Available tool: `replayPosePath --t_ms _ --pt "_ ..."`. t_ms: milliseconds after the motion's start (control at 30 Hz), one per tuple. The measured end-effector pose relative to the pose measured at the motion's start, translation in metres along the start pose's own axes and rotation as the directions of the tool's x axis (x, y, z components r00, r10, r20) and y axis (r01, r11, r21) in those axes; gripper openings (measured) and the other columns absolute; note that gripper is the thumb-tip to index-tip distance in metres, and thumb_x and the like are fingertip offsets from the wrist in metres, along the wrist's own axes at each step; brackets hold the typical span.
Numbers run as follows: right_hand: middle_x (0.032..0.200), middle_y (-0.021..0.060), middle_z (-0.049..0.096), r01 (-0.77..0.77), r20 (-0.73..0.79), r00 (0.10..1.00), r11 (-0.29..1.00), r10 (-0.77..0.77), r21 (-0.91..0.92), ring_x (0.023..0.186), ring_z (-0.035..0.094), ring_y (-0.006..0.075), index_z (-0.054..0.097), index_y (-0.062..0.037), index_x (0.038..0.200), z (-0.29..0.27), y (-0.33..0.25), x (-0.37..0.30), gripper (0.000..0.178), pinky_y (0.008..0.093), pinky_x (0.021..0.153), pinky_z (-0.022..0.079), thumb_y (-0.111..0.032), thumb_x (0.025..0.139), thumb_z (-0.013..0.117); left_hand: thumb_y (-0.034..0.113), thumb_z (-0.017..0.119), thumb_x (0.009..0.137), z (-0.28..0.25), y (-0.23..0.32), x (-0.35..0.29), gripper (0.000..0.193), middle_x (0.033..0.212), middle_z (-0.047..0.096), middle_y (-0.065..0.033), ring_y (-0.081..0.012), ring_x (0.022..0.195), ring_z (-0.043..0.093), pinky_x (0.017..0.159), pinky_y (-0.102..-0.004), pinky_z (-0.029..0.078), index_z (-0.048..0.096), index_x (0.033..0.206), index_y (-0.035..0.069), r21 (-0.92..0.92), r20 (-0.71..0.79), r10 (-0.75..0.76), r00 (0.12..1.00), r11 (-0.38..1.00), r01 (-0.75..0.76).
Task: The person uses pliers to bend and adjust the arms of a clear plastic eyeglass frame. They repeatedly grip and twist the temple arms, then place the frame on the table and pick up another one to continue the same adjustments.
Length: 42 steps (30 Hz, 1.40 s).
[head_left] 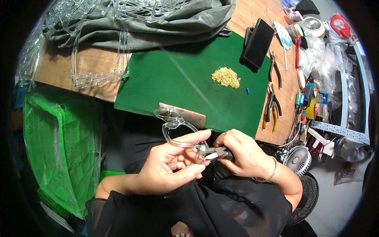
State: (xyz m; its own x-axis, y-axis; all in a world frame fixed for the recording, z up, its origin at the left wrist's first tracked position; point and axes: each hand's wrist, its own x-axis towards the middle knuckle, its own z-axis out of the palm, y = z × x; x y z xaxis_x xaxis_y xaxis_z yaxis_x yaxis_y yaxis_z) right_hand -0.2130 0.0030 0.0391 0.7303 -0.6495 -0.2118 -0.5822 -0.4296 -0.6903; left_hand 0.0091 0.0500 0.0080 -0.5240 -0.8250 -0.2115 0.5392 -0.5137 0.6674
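My left hand (167, 168) holds a clear plastic eyeglass frame (168, 138) between thumb and fingers. The frame is tilted, with one rim up toward the bench edge and its hinge corner by my fingertips. My right hand (248, 156) is closed around a pair of pliers (214, 155), and its dark handles are mostly hidden in the palm. The pliers' metal jaws meet the hinge corner of the frame; what exactly they grip there is too small to tell. A pile of small gold-coloured parts (226, 77) lies on the green mat (169, 79) beyond my hands.
A wooden block (193, 117) juts from the bench's near edge. Two more pliers (275, 69) and a black phone (258, 43) lie to the right. Several clear frames rest on grey cloth (177, 31) at the far left. A green crate (59, 150) stands left; fans (297, 160) stand right.
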Motion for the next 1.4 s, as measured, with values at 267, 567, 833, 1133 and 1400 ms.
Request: replayPosePath --t_ms 267,567,833,1133,1400 --pt "0.079 0.0127 0.052 0.010 0.023 1.000 0.999 -0.009 -0.041 0.074 0.053 0.0302 0.050 -0.0028 0.090 -0.005 -0.005 0.003 0.026 0.0368 0.068 0.045 -0.014 0.075 0.068 -0.008 0.056 0.084 0.006 0.000 0.002 0.058 0.099 0.060 -0.0071 -0.0068 0.082 0.057 0.073 -0.0207 0.050 0.034 0.137 -0.001 0.006 -0.025 -0.051 0.998 0.999 0.052" --pt "0.073 0.0129 0.052 -0.016 0.023 1.000 0.993 0.019 -0.114 0.071 0.055 0.0305 0.048 -0.0031 0.083 0.001 -0.008 0.004 0.030 0.0383 0.067 0.045 -0.016 0.069 0.071 -0.006 0.057 0.084 0.009 -0.010 0.003 0.051 0.100 0.059 -0.0078 -0.0070 0.081 0.058 0.069 -0.0197 0.050 0.038 0.131 -0.001 0.079 -0.049 0.056 0.997 0.996 -0.052" --pt "0.067 0.0101 0.051 -0.032 -0.129 0.992 0.969 0.000 -0.244 0.065 0.055 0.0279 0.048 -0.0041 0.077 0.018 -0.001 -0.001 0.028 0.0366 0.064 0.044 -0.013 0.065 0.071 0.002 0.059 0.087 0.013 -0.032 0.009 0.038 0.090 0.059 -0.0095 -0.0053 0.068 0.058 0.052 -0.0154 0.044 0.043 0.122 -0.002 0.416 -0.067 0.344 0.936 0.862 -0.288" --pt "0.082 0.0139 0.054 -0.037 -0.010 0.999 0.999 0.037 0.033 0.078 0.054 0.0313 0.054 -0.0031 0.091 -0.012 0.008 0.009 0.029 0.0385 0.069 0.044 -0.022 0.076 0.070 -0.001 0.058 0.086 0.011 -0.010 0.011 0.050 0.105 0.056 -0.0112 -0.0054 0.072 0.054 0.058 -0.0174 0.045 0.036 0.131 0.000 0.067 -0.049 0.193 0.980 0.980 -0.189" --pt "0.077 0.0059 0.051 -0.073 -0.431 0.852 0.883 0.296 0.463 0.070 0.050 0.0132 0.051 -0.0014 0.090 0.037 0.063 0.005 0.013 0.0255 0.066 0.042 -0.003 0.080 0.061 -0.004 0.055 0.084 0.013 0.032 0.012 0.057 0.116 0.050 -0.0193 -0.0168 0.071 0.062 0.060 -0.0246 0.052 0.030 0.135 -0.004 -0.151 -0.106 0.007 0.994 0.988 -0.023"
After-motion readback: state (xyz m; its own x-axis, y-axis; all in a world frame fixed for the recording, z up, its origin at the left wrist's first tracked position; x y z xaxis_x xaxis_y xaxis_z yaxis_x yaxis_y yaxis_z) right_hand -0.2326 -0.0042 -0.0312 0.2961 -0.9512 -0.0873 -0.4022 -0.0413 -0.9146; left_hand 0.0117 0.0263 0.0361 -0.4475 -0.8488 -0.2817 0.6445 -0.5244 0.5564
